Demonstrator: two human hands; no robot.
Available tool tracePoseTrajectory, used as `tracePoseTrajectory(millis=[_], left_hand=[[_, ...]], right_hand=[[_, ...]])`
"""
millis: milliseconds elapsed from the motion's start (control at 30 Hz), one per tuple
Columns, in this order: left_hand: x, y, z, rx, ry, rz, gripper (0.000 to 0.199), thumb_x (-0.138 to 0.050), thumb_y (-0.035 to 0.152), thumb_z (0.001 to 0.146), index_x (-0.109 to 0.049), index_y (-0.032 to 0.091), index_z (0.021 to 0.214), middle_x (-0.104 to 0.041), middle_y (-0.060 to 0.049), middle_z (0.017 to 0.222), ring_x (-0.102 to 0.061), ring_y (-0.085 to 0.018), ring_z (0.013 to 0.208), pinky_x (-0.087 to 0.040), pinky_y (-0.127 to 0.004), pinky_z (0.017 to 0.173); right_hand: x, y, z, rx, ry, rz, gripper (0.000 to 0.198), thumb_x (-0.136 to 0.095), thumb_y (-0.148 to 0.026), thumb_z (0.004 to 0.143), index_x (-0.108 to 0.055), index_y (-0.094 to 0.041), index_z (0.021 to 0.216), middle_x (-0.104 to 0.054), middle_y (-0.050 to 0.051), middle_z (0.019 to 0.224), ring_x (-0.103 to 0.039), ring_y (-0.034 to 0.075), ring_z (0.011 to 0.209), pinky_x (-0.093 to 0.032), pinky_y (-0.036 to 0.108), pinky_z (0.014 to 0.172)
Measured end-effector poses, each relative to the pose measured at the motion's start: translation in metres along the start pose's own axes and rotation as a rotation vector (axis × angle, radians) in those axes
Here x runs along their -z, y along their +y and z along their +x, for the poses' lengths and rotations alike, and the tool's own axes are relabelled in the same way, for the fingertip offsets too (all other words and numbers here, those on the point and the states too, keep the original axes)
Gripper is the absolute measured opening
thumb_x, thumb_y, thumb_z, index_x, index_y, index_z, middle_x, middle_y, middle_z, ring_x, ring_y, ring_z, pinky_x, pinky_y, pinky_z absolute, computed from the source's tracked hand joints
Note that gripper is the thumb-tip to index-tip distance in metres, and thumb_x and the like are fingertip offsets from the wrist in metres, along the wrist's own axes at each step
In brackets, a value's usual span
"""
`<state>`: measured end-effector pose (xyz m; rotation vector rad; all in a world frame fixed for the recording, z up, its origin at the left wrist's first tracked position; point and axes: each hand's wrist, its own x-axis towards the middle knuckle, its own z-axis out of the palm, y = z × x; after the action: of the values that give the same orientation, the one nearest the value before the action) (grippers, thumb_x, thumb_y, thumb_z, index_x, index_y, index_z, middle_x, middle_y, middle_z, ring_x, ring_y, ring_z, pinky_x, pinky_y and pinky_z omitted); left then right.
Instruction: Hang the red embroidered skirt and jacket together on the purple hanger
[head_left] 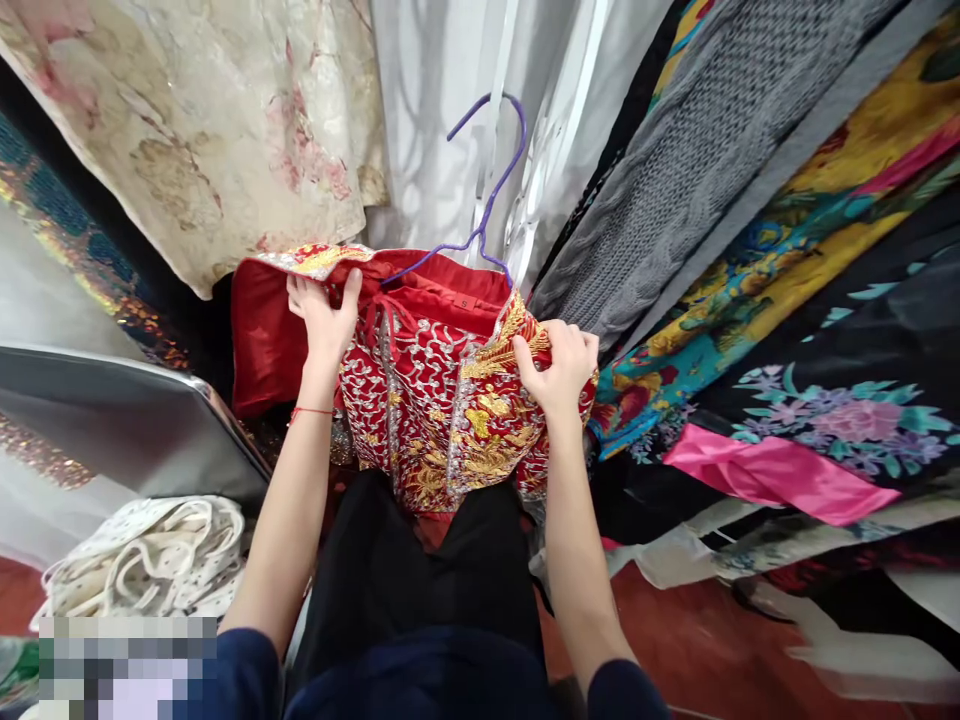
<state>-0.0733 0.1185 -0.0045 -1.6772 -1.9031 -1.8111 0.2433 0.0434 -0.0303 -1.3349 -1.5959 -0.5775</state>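
Observation:
A red embroidered jacket (427,390) with gold and silver stitching hangs in front of my lap, its red lining showing at the neck. A purple wire hanger (486,215) sticks up out of its neckline, with the hook free of any rail in view. My left hand (326,310) grips the jacket's front edge, thumb inside and fingers behind the cloth. On the opposite side, my right hand (561,365) holds the jacket's shoulder, its thumb on the embroidery. Some fingertips are hidden by the fabric.
A cream floral garment (262,110) hangs at the upper left, and a grey knit (675,170) at the right. A black flowered garment with a pink satin band (780,470) lies lower right. Polka-dot cloth (150,560) is bundled beside a grey panel (150,430).

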Motion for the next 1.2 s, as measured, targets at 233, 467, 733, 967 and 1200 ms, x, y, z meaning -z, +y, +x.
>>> tracePoseTrajectory(millis=[233,467,733,967,1200], left_hand=[[0.028,0.005,-0.003,-0.148,-0.118,-0.173,0.051,-0.051,0.056,0.094,-0.039,0.019,0.061,-0.035,0.004,0.058,-0.036,-0.009,0.057,-0.031,-0.024,0.059],[0.042,0.006,-0.021,-0.025,-0.029,0.007,0.046,-0.059,0.050,0.091,-0.039,0.019,0.063,-0.035,0.005,0.057,-0.031,-0.009,0.055,-0.022,-0.026,0.056],[0.042,0.012,-0.023,0.004,-0.013,0.048,0.034,-0.056,0.048,0.094,-0.055,0.020,0.076,-0.051,0.002,0.067,-0.048,-0.013,0.065,-0.036,-0.025,0.066],[0.063,0.019,-0.079,-0.069,0.148,-0.023,0.027,-0.063,0.039,0.089,-0.064,0.018,0.107,-0.064,-0.013,0.117,-0.057,-0.026,0.117,-0.047,-0.039,0.099],[0.117,0.102,-0.203,0.084,-0.588,-0.544,0.032,-0.051,0.045,0.098,-0.069,0.021,0.089,-0.074,-0.006,0.095,-0.068,-0.019,0.092,-0.053,-0.034,0.090]], right_hand=[[0.002,0.006,0.001,0.023,0.011,-0.007,0.036,-0.048,-0.051,0.099,-0.059,-0.021,0.083,-0.067,0.004,0.079,-0.058,0.020,0.078,-0.037,0.037,0.084],[0.029,0.002,-0.005,-0.014,-0.030,-0.094,0.039,-0.042,-0.048,0.104,-0.067,-0.021,0.092,-0.072,0.004,0.086,-0.058,0.019,0.080,-0.034,0.034,0.084],[0.100,0.042,-0.014,-0.276,0.173,-0.264,0.057,-0.032,-0.057,0.103,-0.063,-0.020,0.074,-0.062,0.006,0.069,-0.049,0.019,0.062,-0.028,0.033,0.065],[0.182,0.013,-0.027,-0.518,0.447,-0.130,0.042,-0.052,-0.049,0.098,-0.051,-0.023,0.064,-0.042,-0.002,0.060,-0.035,0.015,0.056,-0.027,0.033,0.061],[0.215,-0.021,-0.085,-0.590,0.474,0.290,0.037,-0.057,-0.045,0.094,-0.046,-0.023,0.066,-0.038,-0.004,0.064,-0.035,0.014,0.061,-0.031,0.031,0.061]])
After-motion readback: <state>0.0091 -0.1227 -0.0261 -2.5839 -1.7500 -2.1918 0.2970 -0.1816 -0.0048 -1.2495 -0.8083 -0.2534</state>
